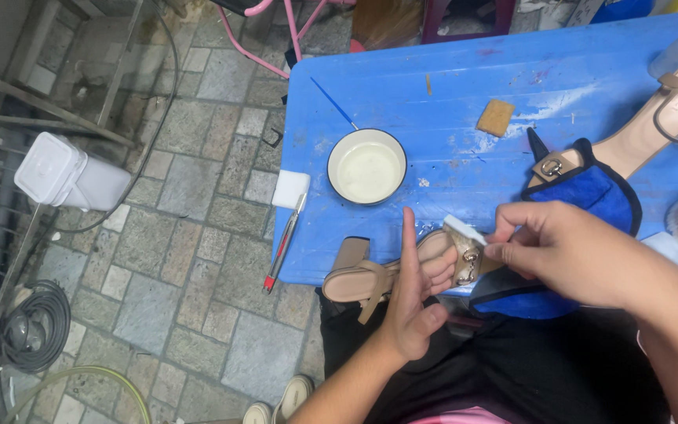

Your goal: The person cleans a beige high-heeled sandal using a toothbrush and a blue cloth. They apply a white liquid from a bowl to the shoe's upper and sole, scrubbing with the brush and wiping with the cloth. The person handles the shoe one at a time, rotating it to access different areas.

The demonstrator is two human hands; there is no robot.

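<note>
The tan block-heeled leather sandal (370,276) looks smooth and matt, its small metal buckle (470,265) shiny. The deep blue cloth (590,196) looks soft and napped. The blue plastic tabletop (433,118) is scuffed and smeared white — the round white enamel-look bowl (366,166) glossy.

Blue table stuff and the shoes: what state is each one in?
Beige heeled sandal: held sideways in left hand.
Small white sponge block: pinched by right hand, touching sandal.
Round white bowl: upright, holding pale liquid.
Second beige sandal: lying on table.
</note>
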